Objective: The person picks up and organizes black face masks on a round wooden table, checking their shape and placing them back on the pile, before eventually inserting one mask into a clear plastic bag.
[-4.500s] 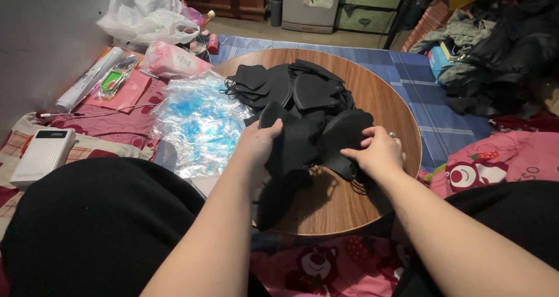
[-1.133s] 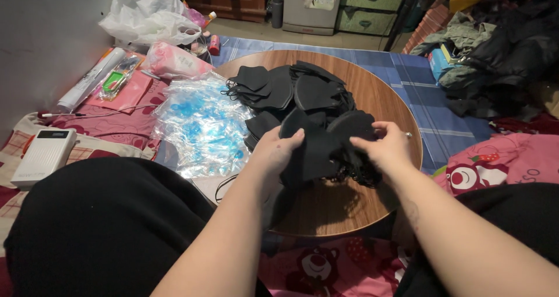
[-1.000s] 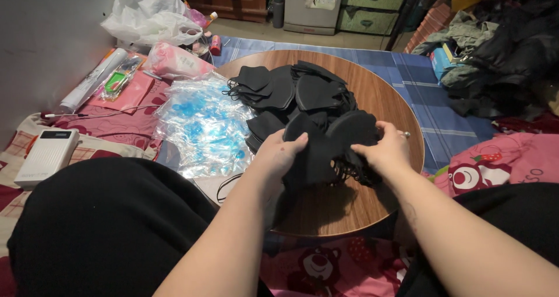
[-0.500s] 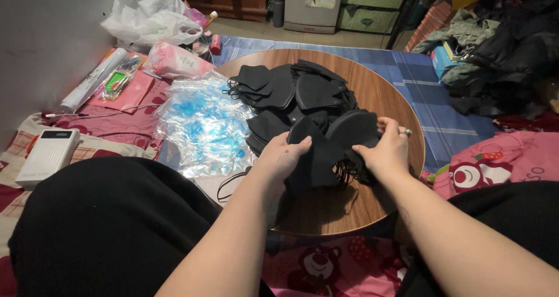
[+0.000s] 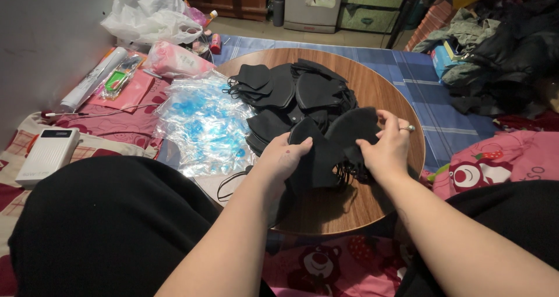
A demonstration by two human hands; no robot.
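Two bare hands work over a round wooden surface (image 5: 372,87). The left hand (image 5: 282,160) and the right hand (image 5: 387,148) both hold one bunch of black masks (image 5: 332,143), lifted a little above the near half of the surface; how many masks are in the bunch cannot be counted, since the dark layers merge. The left hand's grip is clamped on the bunch's near-left edge, thumb on top, with its other fingers hidden beneath the fabric. The right hand's grip pinches the right end, thumb and fingers together on the fabric, and one ring shows on a finger. The bunch's long axis runs left to right between the hands, its rounded top edge turned toward the far side, and thin black ear loops (image 5: 349,172) hang from its near-right part. Just beyond lies one loose pile of black masks (image 5: 291,90), too overlapped to count. To the left, partly over the surface's edge, lies one heap of clear plastic wrappers with blue print (image 5: 201,125). Farther left on the bedding rests one white box-shaped device (image 5: 49,154), and at the far left one white plastic bag (image 5: 154,15). The person's black-clad knees cover the near corners, cut off by the frame.
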